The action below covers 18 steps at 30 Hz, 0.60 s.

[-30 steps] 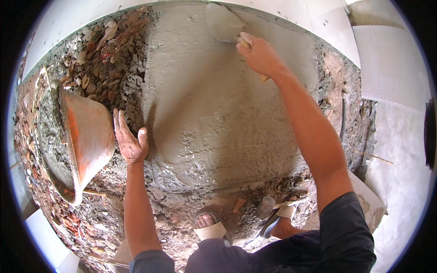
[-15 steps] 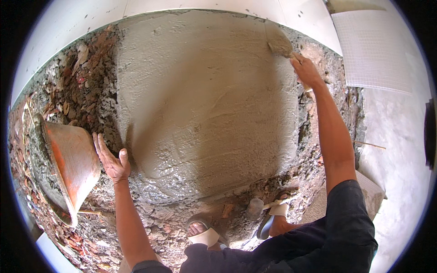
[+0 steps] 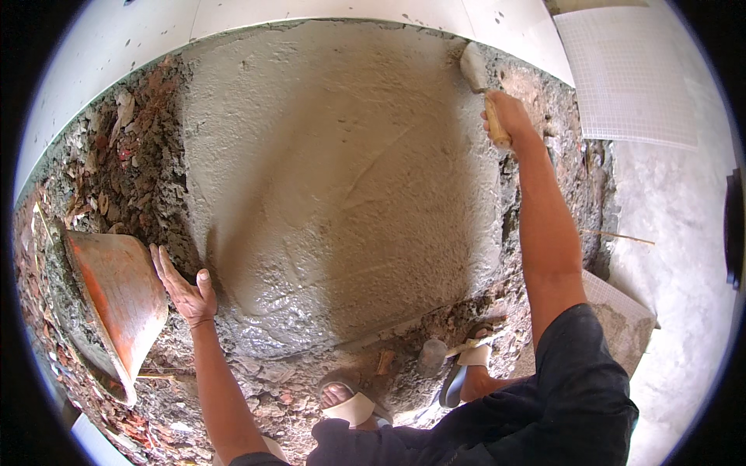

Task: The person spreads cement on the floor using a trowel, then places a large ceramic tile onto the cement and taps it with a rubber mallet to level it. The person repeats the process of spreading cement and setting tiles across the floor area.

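Observation:
A trowel (image 3: 472, 68) with a pale blade and a wooden handle is in my right hand (image 3: 509, 118), whose fingers wrap round the handle. Its blade points away from me at the far right corner of a wet grey mortar bed (image 3: 365, 202), close to the white wall. Whether the blade presses on the mortar, I cannot tell. My left hand (image 3: 185, 293) is open with its fingers stretched out, beside an orange, cement-stained tub (image 3: 124, 283) that lies tipped on its side. Grey mix coats the tub's mouth.
White wall panels (image 3: 256, 14) border the far side. Broken rubble (image 3: 132, 140) surrounds the mortar. A gridded white sheet (image 3: 629, 78) lies at the far right, over smooth grey floor (image 3: 660, 217). By my sandalled feet stand a clear cup (image 3: 433, 357) and a tile (image 3: 622, 311).
The trowel has turned in my right hand, its blade now pointing more straight away and showing a paler face. That hand has shifted slightly left in the picture. My left hand stays open by the tub.

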{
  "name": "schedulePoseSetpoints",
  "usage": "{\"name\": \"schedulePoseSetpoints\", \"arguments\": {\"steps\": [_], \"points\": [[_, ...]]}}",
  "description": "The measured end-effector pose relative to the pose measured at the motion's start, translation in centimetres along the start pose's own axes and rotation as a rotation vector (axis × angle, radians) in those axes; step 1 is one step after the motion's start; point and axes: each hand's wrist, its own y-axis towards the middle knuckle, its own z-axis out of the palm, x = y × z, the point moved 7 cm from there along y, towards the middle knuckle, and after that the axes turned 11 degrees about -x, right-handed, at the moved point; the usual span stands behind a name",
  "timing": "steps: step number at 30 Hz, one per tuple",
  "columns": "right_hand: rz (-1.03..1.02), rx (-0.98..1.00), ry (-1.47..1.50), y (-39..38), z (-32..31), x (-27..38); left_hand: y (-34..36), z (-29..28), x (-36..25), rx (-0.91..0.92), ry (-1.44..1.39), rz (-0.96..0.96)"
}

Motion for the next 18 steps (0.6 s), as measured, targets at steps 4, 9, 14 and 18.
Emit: {"name": "schedulePoseSetpoints", "arguments": {"steps": [4, 9, 14, 18], "points": [[-0.027, 0.102, -0.033, -1.5, 2.0, 1.2, 0.0, 0.0, -0.1, 0.006, 0.004, -0.007], [-0.069, 0.159, 0.107, -7.2, 8.7, 3.8, 0.1, -0.1, -0.2, 0.011, 0.003, -0.011], [-0.13, 0.304, 0.115, -13.4, 17.8, 6.0, 0.2, -0.3, -0.3, -0.002, -0.006, 0.007], [-0.275, 0.414, 0.038, -19.8, 25.3, 9.3, 0.2, -0.5, -0.2, 0.009, -0.014, -0.006]]}}
